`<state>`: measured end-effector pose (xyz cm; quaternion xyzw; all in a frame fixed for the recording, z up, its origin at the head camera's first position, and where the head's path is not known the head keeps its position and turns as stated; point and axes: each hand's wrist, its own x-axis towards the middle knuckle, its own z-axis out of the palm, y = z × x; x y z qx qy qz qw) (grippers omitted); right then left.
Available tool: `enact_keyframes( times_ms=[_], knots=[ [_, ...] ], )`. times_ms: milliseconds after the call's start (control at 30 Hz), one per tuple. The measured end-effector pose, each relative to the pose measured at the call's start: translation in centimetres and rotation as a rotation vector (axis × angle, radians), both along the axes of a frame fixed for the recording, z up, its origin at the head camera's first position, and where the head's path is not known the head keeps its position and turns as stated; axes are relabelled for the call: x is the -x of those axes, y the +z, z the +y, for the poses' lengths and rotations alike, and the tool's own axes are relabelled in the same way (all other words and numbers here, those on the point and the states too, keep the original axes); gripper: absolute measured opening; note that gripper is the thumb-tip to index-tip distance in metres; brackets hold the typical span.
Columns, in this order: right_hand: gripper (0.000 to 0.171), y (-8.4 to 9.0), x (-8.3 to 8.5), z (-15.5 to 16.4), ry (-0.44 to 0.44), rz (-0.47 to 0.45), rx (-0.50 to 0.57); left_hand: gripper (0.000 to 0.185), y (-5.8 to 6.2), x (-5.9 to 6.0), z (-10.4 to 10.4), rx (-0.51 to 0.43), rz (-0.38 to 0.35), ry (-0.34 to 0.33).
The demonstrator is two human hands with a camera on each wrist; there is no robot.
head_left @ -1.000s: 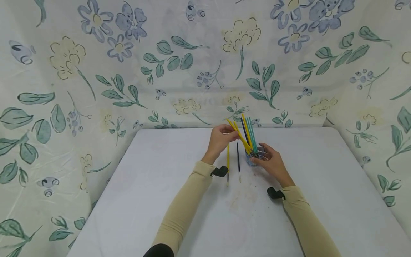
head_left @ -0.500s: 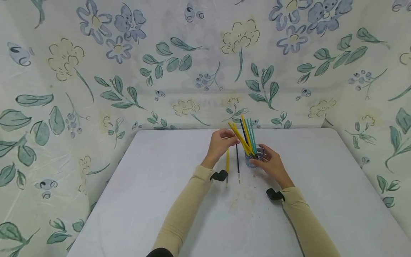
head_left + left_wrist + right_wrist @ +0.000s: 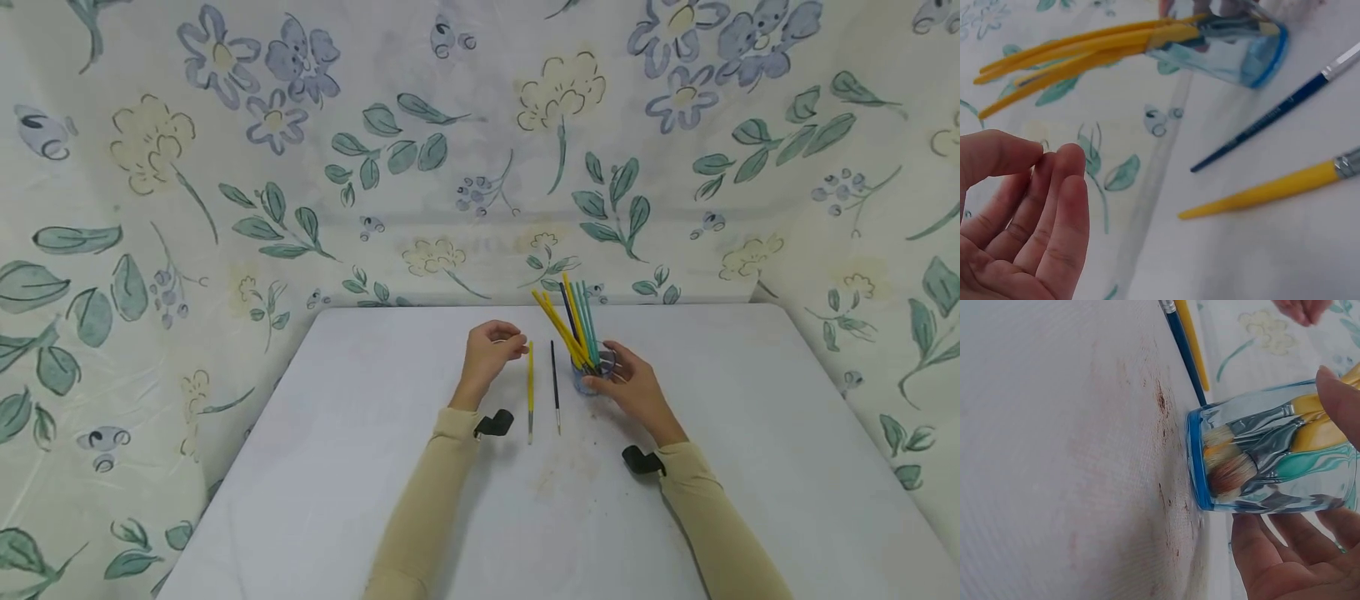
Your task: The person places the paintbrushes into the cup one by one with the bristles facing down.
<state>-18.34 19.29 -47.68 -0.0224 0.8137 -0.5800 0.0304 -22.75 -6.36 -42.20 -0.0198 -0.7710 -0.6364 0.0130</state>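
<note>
My right hand (image 3: pixel 637 383) holds a clear blue-bottomed glass (image 3: pixel 1194 462) on the table, thumb on one side and fingers on the other. Yellow, teal and dark-blue paintbrushes (image 3: pixel 572 321) lean in it, bristles down as seen through its wall. My left hand (image 3: pixel 489 354) hovers left of the glass; in the left wrist view its thumb and forefinger tips come together, with nothing visible between them and the other fingers loosely bent. Beside it a yellow paintbrush (image 3: pixel 530 383) lies on the table. Between that brush and the glass lies a dark-blue paintbrush (image 3: pixel 555 379), roughly parallel.
The white table (image 3: pixel 337 467) carries reddish-brown smudges (image 3: pixel 1161 400) in front of the glass. A flower-printed cloth (image 3: pixel 420 183) hangs behind and at both sides. Black wrist mounts (image 3: pixel 495 422) sit at the sleeves.
My left hand has drawn back from the brushes in the glass, moving left and slightly nearer. The yellow brush on the table shows more fully. My right hand stays on the glass.
</note>
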Motion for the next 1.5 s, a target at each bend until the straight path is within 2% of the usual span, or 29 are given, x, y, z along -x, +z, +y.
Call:
enact_keyframes(
  times_ms=[167, 367, 467, 567, 733, 900, 1067, 1200, 1367, 1500],
  knots=[
    [0.089, -0.1, -0.1, -0.2, 0.001, 0.009, 0.002, 0.014, -1.6, -0.6, -0.9, 0.027, -0.017, 0.061],
    [0.086, -0.5, -0.5, -1.0, 0.006, -0.003, -0.015, 0.015, -4.1, -1.4, -1.8, 0.083, -0.113, 0.145],
    [0.086, -0.7, -0.6, -1.1, 0.008, -0.004, -0.016, 0.015, -5.2, -1.5, -1.8, 0.143, -0.133, 0.154],
    [0.087, -0.9, -0.7, -1.1, 0.008, -0.005, -0.005, 0.016, -5.9, -1.3, -1.4, 0.211, -0.131, 0.146],
    [0.091, -1.0, -0.8, -1.0, 0.012, -0.011, 0.001, 0.020, -5.7, -0.9, -0.5, 0.372, -0.134, 0.127],
    [0.089, -0.7, -1.1, -0.3, 0.001, 0.008, 0.006, 0.027, -5.1, -0.4, 0.6, 0.529, -0.135, 0.069],
    [0.088, -0.4, -0.9, 0.1, 0.004, 0.030, 0.001, 0.030, -4.7, 0.0, 1.4, 0.606, -0.167, 0.047],
    [0.088, -0.3, -0.5, 0.1, -0.003, 0.027, -0.001, 0.025, -4.2, 0.2, 1.7, 0.662, -0.162, 0.032],
    [0.088, -0.4, 0.0, 0.1, -0.005, 0.024, 0.002, 0.018, -3.6, 0.6, 1.8, 0.694, -0.148, 0.025],
    [0.088, -0.4, 0.0, 0.1, -0.003, 0.030, -0.002, 0.022, -3.4, 0.7, 2.0, 0.728, -0.179, 0.024]
  ],
)
